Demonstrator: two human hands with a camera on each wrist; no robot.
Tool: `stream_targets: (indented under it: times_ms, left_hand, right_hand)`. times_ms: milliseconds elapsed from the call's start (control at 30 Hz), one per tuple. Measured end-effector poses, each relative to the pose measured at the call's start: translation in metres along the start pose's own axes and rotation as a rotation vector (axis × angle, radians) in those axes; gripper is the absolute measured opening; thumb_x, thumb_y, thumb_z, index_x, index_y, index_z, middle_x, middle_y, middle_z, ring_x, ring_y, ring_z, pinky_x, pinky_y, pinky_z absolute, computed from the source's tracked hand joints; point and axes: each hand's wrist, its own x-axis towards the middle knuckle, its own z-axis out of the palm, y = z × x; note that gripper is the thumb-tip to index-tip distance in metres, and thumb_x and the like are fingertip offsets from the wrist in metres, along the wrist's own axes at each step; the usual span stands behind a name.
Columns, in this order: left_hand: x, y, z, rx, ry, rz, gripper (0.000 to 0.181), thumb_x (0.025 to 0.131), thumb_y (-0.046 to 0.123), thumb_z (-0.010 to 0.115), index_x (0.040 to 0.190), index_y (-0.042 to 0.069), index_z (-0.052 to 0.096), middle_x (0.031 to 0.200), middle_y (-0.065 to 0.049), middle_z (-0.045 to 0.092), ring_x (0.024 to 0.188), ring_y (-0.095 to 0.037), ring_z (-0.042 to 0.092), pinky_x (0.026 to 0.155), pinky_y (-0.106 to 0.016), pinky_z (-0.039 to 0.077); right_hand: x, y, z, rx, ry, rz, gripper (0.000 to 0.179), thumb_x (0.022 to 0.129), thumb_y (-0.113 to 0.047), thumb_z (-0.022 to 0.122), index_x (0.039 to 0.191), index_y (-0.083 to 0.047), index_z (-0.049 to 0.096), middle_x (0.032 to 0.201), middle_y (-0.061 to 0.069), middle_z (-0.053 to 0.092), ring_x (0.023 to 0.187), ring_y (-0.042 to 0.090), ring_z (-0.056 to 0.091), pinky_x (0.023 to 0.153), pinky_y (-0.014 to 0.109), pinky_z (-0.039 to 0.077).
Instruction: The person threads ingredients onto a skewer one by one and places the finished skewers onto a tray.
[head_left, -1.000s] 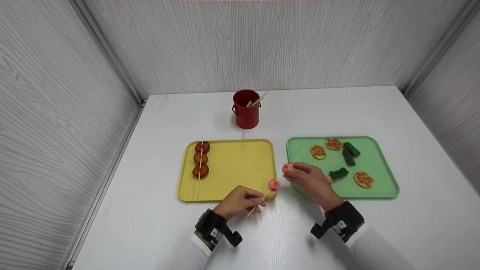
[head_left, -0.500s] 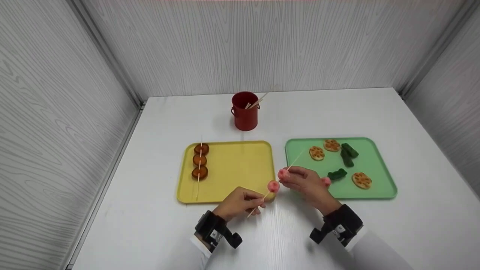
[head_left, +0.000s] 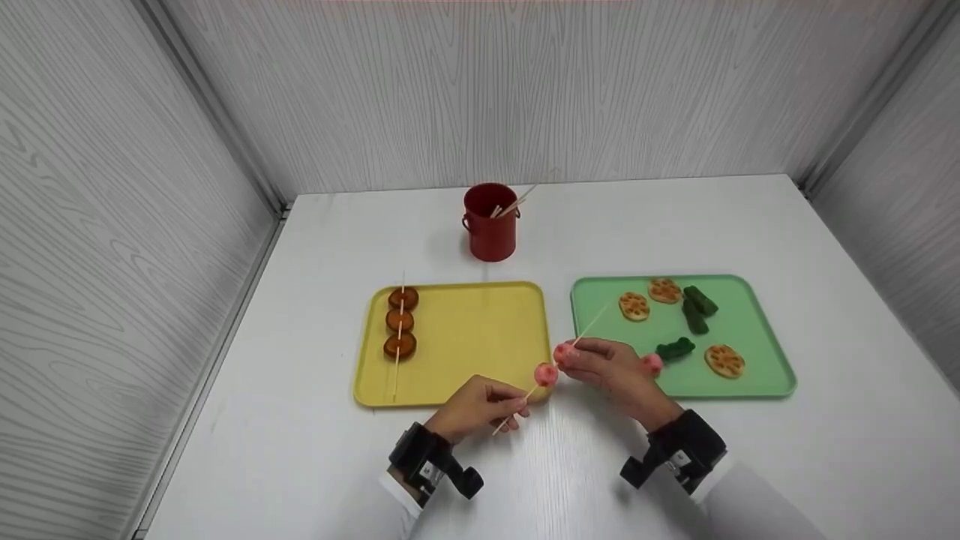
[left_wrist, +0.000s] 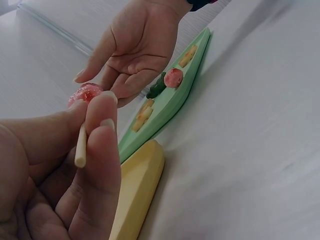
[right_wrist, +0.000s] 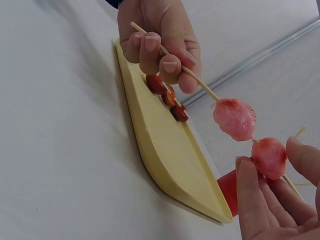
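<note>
My left hand [head_left: 480, 407] pinches a thin wooden skewer [right_wrist: 200, 83] near its lower end, between thumb and fingers. On the skewer sits one pink ball [right_wrist: 235, 119], in front of the left fingers. A second pink ball [right_wrist: 270, 158] is threaded just beyond it, with a small gap between the two. Thumb and fingers of my right hand [head_left: 615, 375] pinch this second ball. The skewer's far end sticks out past it, over the green tray's edge. Both hands are raised above the table, between the yellow tray [head_left: 472, 337] and the green tray [head_left: 772, 352].
A skewer with three brown round slices [head_left: 400, 321] lies on the yellow tray's left side. The green tray bears lotus root slices [head_left: 724, 361], green pieces [head_left: 676, 349] and another pink ball [head_left: 652, 364]. Behind stands a red bucket [head_left: 492, 232] with several skewers. Walls border the table.
My right hand has slid the second pink ball down and left along the skewer, closer to the first ball. The left hand has stayed nearly still.
</note>
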Motion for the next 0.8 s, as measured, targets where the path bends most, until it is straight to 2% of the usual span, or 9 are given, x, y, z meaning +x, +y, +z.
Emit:
stream_targets:
  times_ms: [133,267,400,500,567,667,733,800]
  left_hand:
    - [0.0,-0.001,0.0,-0.002,0.006,0.006,0.027,0.094,0.008,0.063,0.114,-0.01,0.066,0.096,-0.027,0.069,0.062,-0.004,0.061,0.054,-0.018,0.047]
    - [0.0,-0.002,-0.002,0.007,0.01,0.02,0.026,0.094,0.009,0.064,0.113,-0.009,0.067,0.094,-0.024,0.07,0.063,-0.004,0.061,0.054,-0.018,0.046]
    - [-0.001,-0.003,-0.003,0.028,0.021,0.018,0.026,0.094,0.011,0.064,0.113,-0.007,0.069,0.093,-0.02,0.071,0.064,-0.005,0.061,0.054,-0.018,0.046]
    - [-0.001,-0.004,-0.004,0.036,0.034,0.01,0.026,0.094,0.012,0.065,0.113,-0.005,0.069,0.092,-0.018,0.071,0.064,-0.006,0.061,0.054,-0.018,0.045]
    - [-0.002,-0.005,-0.005,0.035,0.039,0.01,0.026,0.094,0.013,0.065,0.113,-0.005,0.069,0.092,-0.018,0.071,0.064,-0.006,0.061,0.054,-0.018,0.045]
    - [-0.003,-0.005,-0.005,0.038,0.045,0.015,0.026,0.095,0.012,0.064,0.113,-0.005,0.069,0.094,-0.023,0.07,0.064,-0.006,0.06,0.054,-0.019,0.044]
    - [-0.003,-0.005,-0.006,0.043,0.043,0.022,0.025,0.095,0.012,0.064,0.113,-0.005,0.069,0.095,-0.025,0.069,0.064,-0.006,0.06,0.054,-0.019,0.044]
    - [-0.002,-0.004,-0.006,0.041,0.042,0.022,0.025,0.095,0.012,0.063,0.113,-0.005,0.069,0.095,-0.025,0.069,0.064,-0.006,0.059,0.054,-0.019,0.044]
  right_hand:
    - [0.0,-0.001,-0.002,-0.003,0.017,0.013,0.048,0.091,-0.01,0.069,0.127,0.015,0.05,0.113,0.014,0.069,0.104,0.02,0.067,0.093,0.034,0.052]
    - [0.0,-0.003,-0.008,-0.035,0.104,0.019,0.049,0.094,-0.018,0.066,0.129,0.013,0.051,0.112,0.013,0.069,0.099,0.018,0.068,0.09,0.031,0.053]
    - [0.001,-0.01,-0.021,-0.13,0.206,-0.054,0.051,0.097,-0.028,0.062,0.127,0.012,0.054,0.116,0.021,0.066,0.095,0.018,0.069,0.088,0.03,0.054]
    - [0.002,-0.017,-0.033,-0.203,0.263,-0.118,0.052,0.096,-0.028,0.063,0.127,0.013,0.054,0.118,0.025,0.064,0.095,0.018,0.07,0.087,0.029,0.054]
    - [0.002,-0.023,-0.041,-0.258,0.289,-0.118,0.053,0.095,-0.031,0.064,0.129,0.009,0.055,0.117,0.019,0.067,0.097,0.017,0.069,0.072,0.022,0.056]
    - [-0.002,-0.03,-0.052,-0.331,0.295,-0.098,0.055,0.094,-0.034,0.065,0.133,0.002,0.054,0.115,0.01,0.069,0.096,0.013,0.069,0.051,0.021,0.046]
    - [-0.005,-0.033,-0.057,-0.401,0.287,-0.089,0.054,0.093,-0.036,0.066,0.134,-0.003,0.056,0.115,0.009,0.069,0.082,0.015,0.069,0.045,0.025,0.039]
    - [-0.008,-0.035,-0.061,-0.511,0.28,-0.13,0.05,0.094,-0.033,0.065,0.132,-0.002,0.057,0.117,0.013,0.067,0.075,0.018,0.067,0.05,0.028,0.046]
